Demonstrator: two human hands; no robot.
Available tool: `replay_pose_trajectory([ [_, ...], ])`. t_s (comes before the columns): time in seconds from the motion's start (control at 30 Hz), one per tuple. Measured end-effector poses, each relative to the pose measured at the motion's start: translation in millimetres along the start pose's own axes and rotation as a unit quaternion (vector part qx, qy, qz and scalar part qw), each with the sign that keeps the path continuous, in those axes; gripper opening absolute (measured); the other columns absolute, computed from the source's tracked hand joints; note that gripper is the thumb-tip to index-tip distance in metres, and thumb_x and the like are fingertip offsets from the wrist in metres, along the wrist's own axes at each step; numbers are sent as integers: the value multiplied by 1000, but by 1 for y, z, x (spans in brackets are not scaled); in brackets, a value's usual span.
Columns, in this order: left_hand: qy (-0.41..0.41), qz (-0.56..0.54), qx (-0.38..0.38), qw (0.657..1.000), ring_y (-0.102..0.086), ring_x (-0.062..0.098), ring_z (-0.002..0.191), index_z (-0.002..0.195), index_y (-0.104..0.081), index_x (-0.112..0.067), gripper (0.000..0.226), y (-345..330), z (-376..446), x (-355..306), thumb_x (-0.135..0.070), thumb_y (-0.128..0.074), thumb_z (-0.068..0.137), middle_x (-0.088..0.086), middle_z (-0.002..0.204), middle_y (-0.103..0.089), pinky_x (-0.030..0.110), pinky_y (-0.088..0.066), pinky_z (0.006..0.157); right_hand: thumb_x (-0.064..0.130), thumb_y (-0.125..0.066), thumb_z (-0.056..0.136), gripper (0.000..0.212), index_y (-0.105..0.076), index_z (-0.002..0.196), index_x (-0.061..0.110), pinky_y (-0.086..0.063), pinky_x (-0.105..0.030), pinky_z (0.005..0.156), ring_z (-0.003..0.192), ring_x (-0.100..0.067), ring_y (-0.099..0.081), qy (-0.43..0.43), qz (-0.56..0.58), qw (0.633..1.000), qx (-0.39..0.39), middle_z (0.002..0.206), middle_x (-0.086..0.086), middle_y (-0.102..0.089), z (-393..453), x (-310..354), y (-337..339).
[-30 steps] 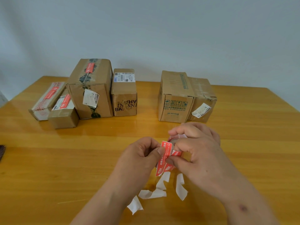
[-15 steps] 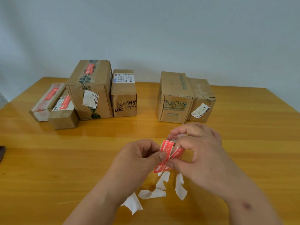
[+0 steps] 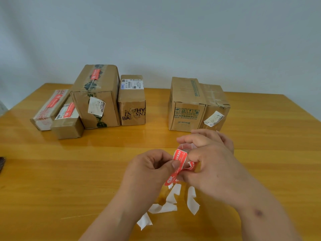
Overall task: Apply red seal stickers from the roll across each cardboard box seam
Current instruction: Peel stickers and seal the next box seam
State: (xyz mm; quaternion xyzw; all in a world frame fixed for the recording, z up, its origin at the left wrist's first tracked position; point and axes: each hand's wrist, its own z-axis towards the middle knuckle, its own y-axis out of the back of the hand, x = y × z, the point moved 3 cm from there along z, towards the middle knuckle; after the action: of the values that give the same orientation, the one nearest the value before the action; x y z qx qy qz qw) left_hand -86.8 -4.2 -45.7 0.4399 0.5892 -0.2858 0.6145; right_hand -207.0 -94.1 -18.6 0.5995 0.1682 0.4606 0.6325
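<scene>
Over the table's middle, my left hand (image 3: pixel 152 169) pinches a red seal sticker (image 3: pixel 178 166) with white print by its edge. My right hand (image 3: pixel 210 162) grips the sticker roll (image 3: pixel 186 147), mostly hidden under its fingers. Several cardboard boxes stand at the back. On the left, a flat box (image 3: pixel 46 110), a small box (image 3: pixel 66 122) and a tall box (image 3: pixel 96 96) each carry a red sticker on top. A narrow box (image 3: pixel 132 101) and two boxes on the right, one (image 3: pixel 186 103) beside the other (image 3: pixel 216 105), show no red sticker.
Several white backing-paper scraps (image 3: pixel 165 206) lie on the wooden table (image 3: pixel 52 180) below my hands. A dark object (image 3: pixel 1 163) pokes in at the left edge. A plain wall rises behind the boxes.
The red sticker has peeled further off the roll and now slants between my hands. Both hands have stayed in nearly the same place.
</scene>
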Motion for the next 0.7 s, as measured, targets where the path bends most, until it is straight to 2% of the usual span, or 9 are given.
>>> replay_pose_trajectory([
  [0.13, 7, -1, -9, 1000, -66, 24, 78, 75, -73, -22, 16, -1, 1, 1, -28, -66, 88, 0, 75, -73, 39, -55, 70, 59, -64, 60, 24, -72, 67, 37, -12, -45, 109, 128, -2, -32, 2, 11, 1000, -24, 114, 30, -56, -1, 0, -1],
  [0.3, 12, -9, -8, 1000, -67, 26, 81, 77, -73, -22, 15, 0, 0, 1, -30, -66, 88, 1, 77, -73, 40, -54, 73, 62, -61, 60, 25, -69, 66, 39, -8, -45, 108, 130, -4, -31, -5, -13, 1000, -25, 118, 30, -55, -4, 2, -2],
  [0.4, 2, -9, -1, 1000, -62, 22, 67, 75, -73, -24, 15, 1, -1, 0, -31, -66, 87, 1, 73, -72, 31, -52, 61, 65, -57, 59, 29, -70, 74, 43, 0, -41, 110, 133, -2, -24, -14, -27, 1000, 3, 123, 32, -51, -2, 2, -4],
  [0.47, -7, -1, 8, 1000, -53, 6, 54, 74, -72, -25, 15, 2, -2, -2, -33, -67, 86, -2, 67, -69, 18, -43, 50, 61, -59, 61, 26, -71, 72, 42, 0, -42, 109, 134, -4, -26, -5, -28, 1000, -1, 122, 30, -53, -2, 1, -6],
  [0.53, -5, -2, 31, 1000, -55, -1, 55, 75, -72, -26, 9, 4, -4, -4, -31, -72, 82, -6, 66, -69, 11, -42, 52, 56, -63, 61, 21, -71, 68, 38, -4, -43, 108, 132, -9, -34, 4, -37, 999, -23, 118, 27, -57, -2, -1, -8],
  [0.6, -6, 22, 56, 998, -60, -3, 60, 79, -73, -27, 3, 6, -5, -6, -26, -75, 81, -9, 72, -71, 9, -46, 57, 53, -65, 60, 18, -71, 66, 37, -5, -44, 107, 130, -12, -37, 7, -45, 998, -36, 116, 26, -59, -3, -2, -10],
  [0.7, -22, 76, 54, 995, -57, -4, 60, 81, -72, -29, 5, 7, -4, -6, -25, -73, 84, -11, 72, -69, 10, -44, 55, 53, -66, 60, 16, -71, 66, 39, -4, -43, 107, 131, -12, -37, 9, -46, 998, -43, 116, 27, -58, -3, -2, -11],
])
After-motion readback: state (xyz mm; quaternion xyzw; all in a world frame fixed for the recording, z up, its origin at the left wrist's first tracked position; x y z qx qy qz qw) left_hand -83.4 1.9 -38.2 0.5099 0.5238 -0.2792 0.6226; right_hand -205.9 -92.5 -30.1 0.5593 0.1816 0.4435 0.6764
